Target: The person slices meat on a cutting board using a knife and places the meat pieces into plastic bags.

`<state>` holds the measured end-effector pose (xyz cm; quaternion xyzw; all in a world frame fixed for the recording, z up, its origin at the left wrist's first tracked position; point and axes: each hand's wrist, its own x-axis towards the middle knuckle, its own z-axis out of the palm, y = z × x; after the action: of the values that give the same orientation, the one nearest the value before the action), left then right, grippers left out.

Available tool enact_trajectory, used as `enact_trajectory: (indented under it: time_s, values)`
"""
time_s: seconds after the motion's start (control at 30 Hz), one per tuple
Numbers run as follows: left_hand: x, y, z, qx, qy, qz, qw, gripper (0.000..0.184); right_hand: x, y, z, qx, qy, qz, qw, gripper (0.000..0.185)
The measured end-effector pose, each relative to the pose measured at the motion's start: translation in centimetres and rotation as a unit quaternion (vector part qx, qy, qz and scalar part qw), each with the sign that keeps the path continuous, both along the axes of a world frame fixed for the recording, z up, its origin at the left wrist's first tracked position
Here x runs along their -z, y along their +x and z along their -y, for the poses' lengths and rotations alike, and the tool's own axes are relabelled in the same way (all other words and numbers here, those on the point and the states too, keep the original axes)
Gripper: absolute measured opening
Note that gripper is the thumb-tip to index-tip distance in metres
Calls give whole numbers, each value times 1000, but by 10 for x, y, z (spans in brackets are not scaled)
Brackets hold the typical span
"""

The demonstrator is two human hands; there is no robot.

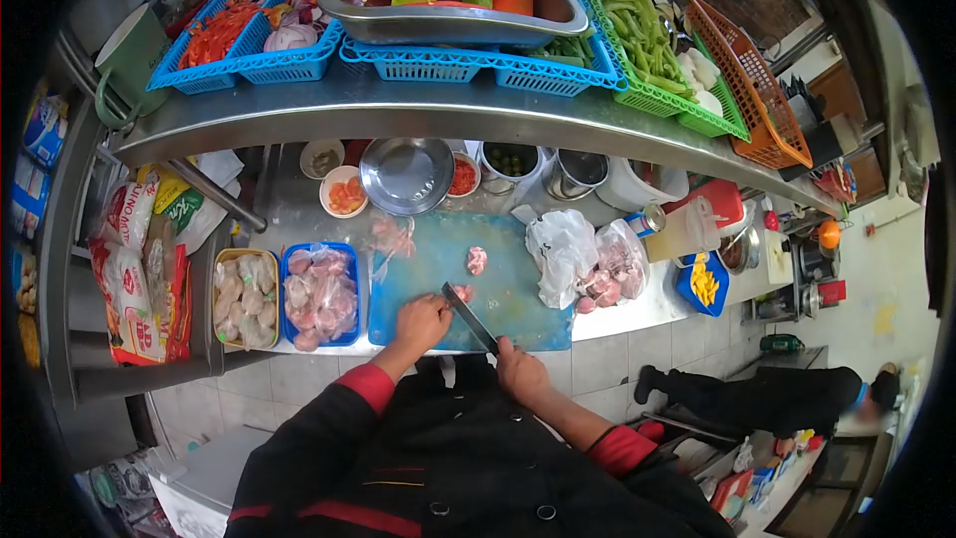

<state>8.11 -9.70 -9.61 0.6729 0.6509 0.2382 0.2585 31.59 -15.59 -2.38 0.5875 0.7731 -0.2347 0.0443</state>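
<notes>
A blue-green cutting board point(428, 249) lies on the steel counter in front of me. My right hand point(522, 374) is closed round the handle of a knife point(470, 319), whose blade points up and left over the board. At the blade's tip is my left hand point(423, 321), its fingers bent together beside a small piece of meat point(463, 293); whether they grip anything is hidden. Another pink piece of meat point(477, 260) rests farther up the board. Near the board's upper left lies a thin plastic bag point(391, 237).
Left of the board stand a blue tray point(289, 311) of bagged meat and a yellowish tray point(221, 314). Plastic bags point(560, 257) of meat lie right. Bowls and a metal lid point(406, 176) sit behind, under a shelf point(398, 122) with vegetable baskets. Another person point(757, 397) is at far right.
</notes>
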Motion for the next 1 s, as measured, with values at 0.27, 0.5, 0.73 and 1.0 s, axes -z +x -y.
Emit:
enact_trajectory:
  time_s: [0.27,0.5,0.73,1.0]
  values:
    - [-1,4,1,-28,34,50,998,19,28,-47,-42,-4,34,-57,998,20]
    - [-30,-46,-23,-107,-13,-49,993,19,5,16,5,-1,-35,-39,999,19]
    - [-57,-87,-85,-137,-1,-71,988,23,-41,25,-13,45,-60,-114,991,28]
    - [-68,-107,-86,-121,-23,-109,986,22,-45,59,4,166,-35,-200,965,33]
